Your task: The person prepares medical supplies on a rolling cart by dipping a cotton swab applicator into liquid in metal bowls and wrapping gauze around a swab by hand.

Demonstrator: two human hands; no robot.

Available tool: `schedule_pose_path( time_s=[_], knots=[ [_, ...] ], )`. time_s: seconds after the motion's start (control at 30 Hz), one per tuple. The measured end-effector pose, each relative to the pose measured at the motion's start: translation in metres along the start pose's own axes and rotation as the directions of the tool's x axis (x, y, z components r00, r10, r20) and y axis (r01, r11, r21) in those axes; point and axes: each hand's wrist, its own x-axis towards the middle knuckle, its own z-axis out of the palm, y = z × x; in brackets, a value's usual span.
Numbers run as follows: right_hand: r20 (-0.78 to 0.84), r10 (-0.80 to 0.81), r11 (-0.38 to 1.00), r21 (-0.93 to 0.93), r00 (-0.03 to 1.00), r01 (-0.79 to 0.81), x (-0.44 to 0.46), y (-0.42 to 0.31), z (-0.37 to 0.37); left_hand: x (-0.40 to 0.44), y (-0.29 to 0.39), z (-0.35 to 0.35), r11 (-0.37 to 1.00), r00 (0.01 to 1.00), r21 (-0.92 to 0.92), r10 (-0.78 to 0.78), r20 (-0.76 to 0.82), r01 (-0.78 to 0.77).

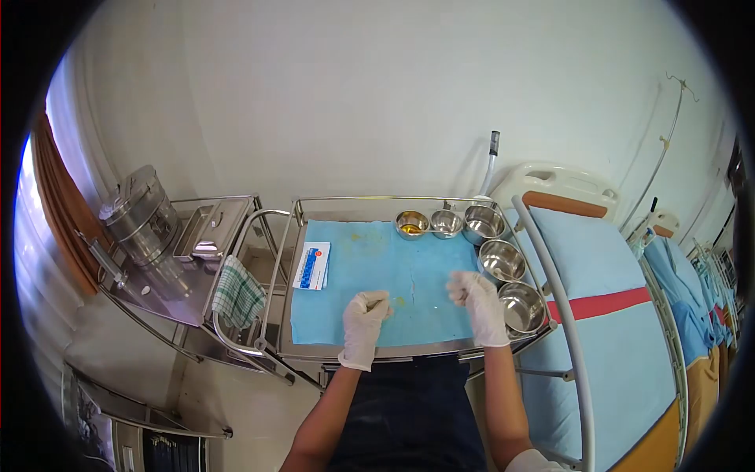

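Observation:
My left hand (pixel 364 326), in a white glove, is over the front of a light blue drape (pixel 366 267) on a metal trolley. Its fingers are curled together, and anything inside them is hidden or too small to name. To the right, my right hand (pixel 478 308), also gloved, has its fingers bent inward; they are slightly blurred, and I cannot make out what they hold. It is close to two steel bowls, a front one (pixel 522 307) and one behind it (pixel 502 260). Small yellowish stains mark the drape between and beyond the hands.
At the drape's left lies a white and blue box (pixel 312 266). More steel bowls line the back right, one with amber liquid (pixel 411 225). A checked towel (pixel 238 292) hangs on the trolley's left rail. Left stands a cart with a steel drum (pixel 145 220); right, a bed (pixel 598 338).

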Motion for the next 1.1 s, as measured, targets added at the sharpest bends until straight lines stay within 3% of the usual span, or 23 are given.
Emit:
schedule_pose_path(
  time_s=[0.13, 0.23, 0.3, 0.33, 0.47, 0.5, 0.63, 0.83, 0.97, 1.0, 1.1],
  knots=[
    [-0.038, 0.013, 0.992, -0.128, 0.999, -0.018, -0.006, 0.005, 0.009, -0.004, 0.009, 0.0, 0.999, 0.999, -0.026, 0.039, -0.01, -0.039],
    [-0.087, -0.04, 0.997, -0.072, 0.995, 0.034, 0.024, -0.001, 0.019, -0.001, 0.003, -0.004, 0.999, 0.999, -0.011, 0.041, -0.002, -0.041],
    [-0.082, -0.366, 0.782, -0.567, 0.927, 0.258, 0.056, 0.008, 0.021, 0.0, -0.005, -0.01, 0.999, 0.999, -0.009, 0.033, -0.001, -0.033],
    [-0.088, -0.373, 0.785, -0.56, 0.924, 0.264, 0.064, 0.008, 0.023, 0.001, -0.006, -0.012, 0.999, 0.999, -0.001, 0.042, 0.005, -0.042],
    [0.265, -0.584, 0.146, -0.896, 0.768, 0.42, 0.092, 0.004, 0.033, 0.005, -0.014, -0.015, 0.999, 0.999, -0.009, 0.051, -0.005, -0.051],
    [0.261, -0.587, 0.15, -0.895, 0.766, 0.42, 0.094, -0.001, 0.037, 0.005, -0.014, -0.014, 0.999, 0.999, -0.005, 0.054, -0.003, -0.054],
    [0.131, -0.216, 0.07, -0.986, 0.967, 0.15, 0.093, -0.02, 0.056, 0.003, -0.013, -0.013, 0.999, 0.999, -0.017, 0.051, -0.011, -0.051],
    [0.181, -0.25, -0.025, -0.983, 0.951, 0.181, 0.101, -0.004, 0.047, 0.0, -0.013, -0.013, 0.997, 0.998, -0.037, 0.066, 0.006, -0.066],
    [0.189, -0.494, 0.045, -0.969, 0.848, 0.242, 0.101, 0.008, 0.034, -0.002, -0.012, -0.012, 0.998, 0.998, 0.0, 0.068, -0.002, -0.068],
    [0.186, -0.491, 0.042, -0.971, 0.851, 0.236, 0.102, 0.01, 0.028, -0.003, -0.013, -0.013, 0.998, 0.998, -0.002, 0.062, 0.002, -0.062],
    [0.025, -0.386, 0.389, -0.902, 0.922, 0.187, 0.112, 0.009, 0.011, -0.002, -0.014, -0.013, 0.996, 0.996, -0.003, 0.088, 0.007, -0.088]
  ],
)
